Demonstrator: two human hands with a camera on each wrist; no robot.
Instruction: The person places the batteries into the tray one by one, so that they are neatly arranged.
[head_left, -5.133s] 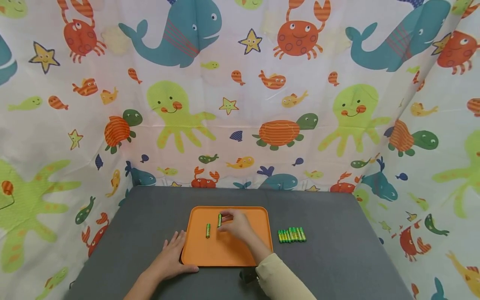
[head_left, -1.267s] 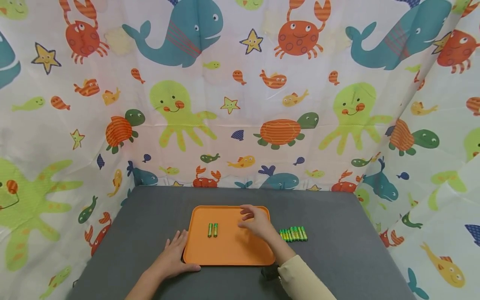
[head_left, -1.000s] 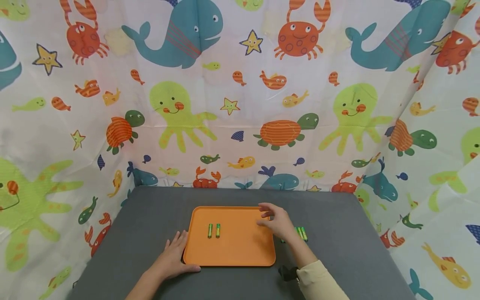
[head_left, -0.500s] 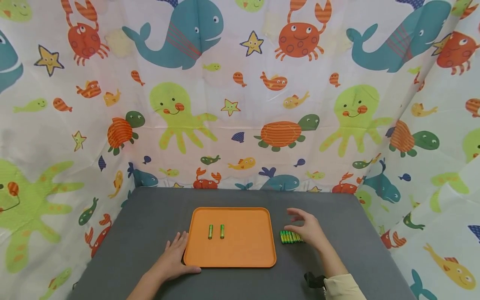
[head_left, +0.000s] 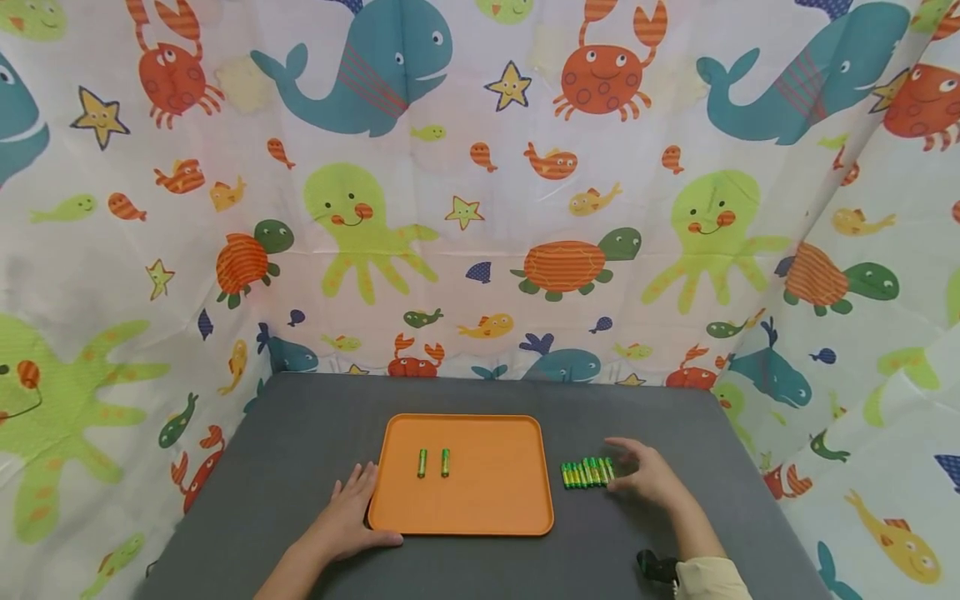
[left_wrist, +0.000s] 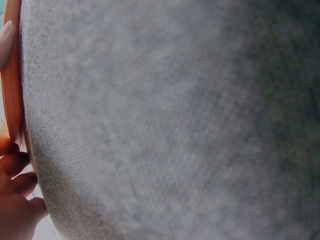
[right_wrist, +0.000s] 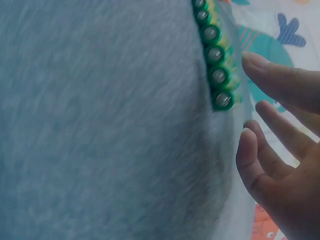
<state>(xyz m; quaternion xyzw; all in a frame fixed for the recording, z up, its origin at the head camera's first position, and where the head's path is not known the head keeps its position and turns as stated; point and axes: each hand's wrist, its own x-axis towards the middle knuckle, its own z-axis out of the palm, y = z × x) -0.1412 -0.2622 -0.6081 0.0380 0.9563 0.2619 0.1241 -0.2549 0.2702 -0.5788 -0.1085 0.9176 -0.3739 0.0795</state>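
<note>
My left hand (head_left: 348, 517) lies at the left edge of the orange tray (head_left: 487, 512), its fingers spread along the side and its thumb at the front left corner. The left wrist view catches the thumb (left_wrist: 6, 42) against the tray rim (left_wrist: 12, 95). On the tray stand apart two green batteries, one on the left (head_left: 422, 463) and one to its right (head_left: 446, 463). My right hand (head_left: 652, 477) is at the right end of a row of green batteries (head_left: 587, 473); its fingers are parted, with nothing gripped. In the right wrist view, the nearest battery (right_wrist: 223, 99) sits just beside the fingers (right_wrist: 260, 155).
A grey cloth (head_left: 322, 417) covers the table. Behind and at both sides hangs a white curtain (head_left: 480, 250) printed with sea animals. A black strap-like object (head_left: 656, 567) is at my right wrist, near the pale sleeve (head_left: 708, 577).
My right hand has let go of the second battery on the tray and moved right to the row. That battery has shifted rightward from the first. My left hand keeps its place.
</note>
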